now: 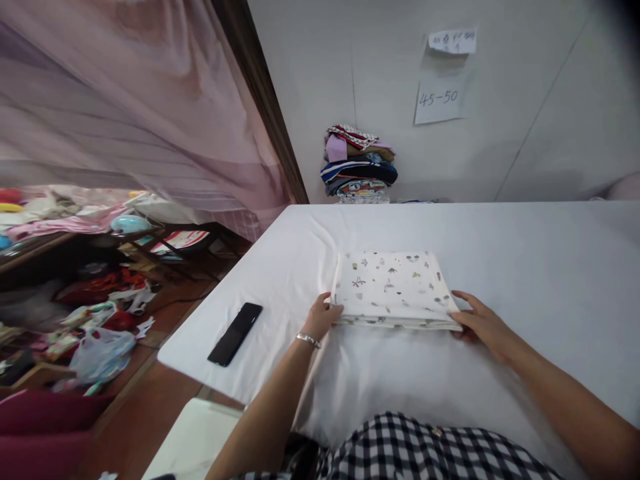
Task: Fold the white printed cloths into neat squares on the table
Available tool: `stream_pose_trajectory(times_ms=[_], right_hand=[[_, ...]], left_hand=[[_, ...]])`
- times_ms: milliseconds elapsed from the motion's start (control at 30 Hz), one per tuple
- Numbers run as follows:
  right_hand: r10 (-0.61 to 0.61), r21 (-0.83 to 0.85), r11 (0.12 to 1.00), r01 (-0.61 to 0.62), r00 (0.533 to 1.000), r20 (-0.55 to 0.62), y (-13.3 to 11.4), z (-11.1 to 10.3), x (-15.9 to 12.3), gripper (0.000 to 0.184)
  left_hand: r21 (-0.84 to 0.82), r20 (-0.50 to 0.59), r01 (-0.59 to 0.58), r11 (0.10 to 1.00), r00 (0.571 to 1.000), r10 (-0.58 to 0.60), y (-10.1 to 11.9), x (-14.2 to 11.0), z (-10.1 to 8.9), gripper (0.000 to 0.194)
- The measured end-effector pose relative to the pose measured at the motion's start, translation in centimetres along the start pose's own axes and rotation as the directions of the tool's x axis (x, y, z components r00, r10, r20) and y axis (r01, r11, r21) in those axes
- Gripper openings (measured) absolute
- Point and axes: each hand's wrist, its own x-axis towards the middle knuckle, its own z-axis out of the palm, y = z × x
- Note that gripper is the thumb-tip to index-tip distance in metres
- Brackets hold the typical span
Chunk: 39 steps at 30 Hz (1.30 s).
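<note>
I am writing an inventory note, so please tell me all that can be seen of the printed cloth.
The folded printed cloth looks like thin white fabric, scattered with small motifs, some green, some grey. It is folded into a roughly rectangular bundle, with layers showing along the near edge. It lies on the white tablecloth; the left hand holds its near left corner, the right hand its near right corner.

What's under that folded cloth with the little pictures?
The white table shows all around the folded cloth, so the table seems to be under it. The left hand and right hand hold its near corners. The spot right beneath is covered, so anything there can't be seen.
</note>
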Motion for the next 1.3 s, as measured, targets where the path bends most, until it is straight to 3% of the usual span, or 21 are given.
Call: stream_pose_trajectory(times_ms=[133,267,400,500,533,600,700,767,867,1000,1200,1233,1300], right_hand=[[-0.081,0.012,0.996,0.084,0.987,-0.140,-0.9,-2.9,0.9,0.070],[0.048,-0.051,0.997,-0.054,0.993,-0.107,-0.1,-5.0,1.0,0.074],[0.107,-0.092,0.989,-0.113,0.992,-0.066,1.6,-5.3,0.8,0.072],[0.103,-0.108,0.988,-0.110,0.992,-0.066,1.7,-5.0,0.7,0.070],[0.105,-0.113,0.987,-0.112,0.992,-0.065,1.6,-4.9,0.7,0.069],[0.106,-0.126,0.986,-0.113,0.992,-0.063,1.2,-4.8,0.6,0.067],[0.100,-0.165,0.980,-0.107,0.994,-0.048,0.9,-4.9,0.5,0.068],[0.094,-0.203,0.974,-0.103,0.994,-0.053,1.2,-5.1,0.6,0.073],[0.025,-0.316,0.947,-0.062,0.993,-0.119,1.7,-5.3,0.6,0.073],[-0.169,-0.585,0.810,0.052,0.975,-0.147,1.8,-5.0,0.1,0.065],[-0.250,-0.819,0.567,0.093,0.966,-0.064,1.4,-4.7,-0.4,0.068],[-0.279,-0.835,0.540,0.106,0.958,-0.059,1.4,-4.7,-0.4,0.068],[-0.383,-0.863,0.479,0.162,0.923,-0.039,1.1,-4.6,-0.3,0.063]], left_hand=[[0.071,0.084,-0.091,0.993,0.993,0.085,-0.6,-0.9,2.8,0.064],[0.045,0.086,-0.074,0.996,0.994,0.070,-1.0,-2.9,4.5,0.073],[0.117,0.061,-0.040,0.992,0.998,0.033,-1.2,-4.0,3.9,0.078],[0.329,0.008,-0.162,0.930,0.986,0.169,-0.6,-4.0,3.0,0.072],[0.419,-0.020,-0.233,0.878,0.964,0.265,-0.1,-3.8,2.8,0.069],[0.587,-0.032,-0.381,0.715,0.871,0.490,1.0,-3.3,3.0,0.063],[0.733,0.148,-0.548,0.403,0.707,0.691,1.9,-2.4,4.4,0.058],[0.745,0.332,-0.617,0.253,0.673,0.661,1.7,-1.9,5.6,0.057],[0.736,0.466,-0.649,0.191,0.691,0.553,0.4,-1.6,6.6,0.052],[0.752,0.476,-0.634,0.180,0.711,0.517,-0.2,-1.7,6.4,0.053],[0.786,0.494,-0.589,0.188,0.781,0.382,2.2,-1.9,6.5,0.061],[0.787,0.494,-0.593,0.170,0.771,0.401,2.4,-1.9,6.7,0.063],[0.768,0.521,-0.632,0.106,0.713,0.469,2.2,-1.7,7.2,0.065]])
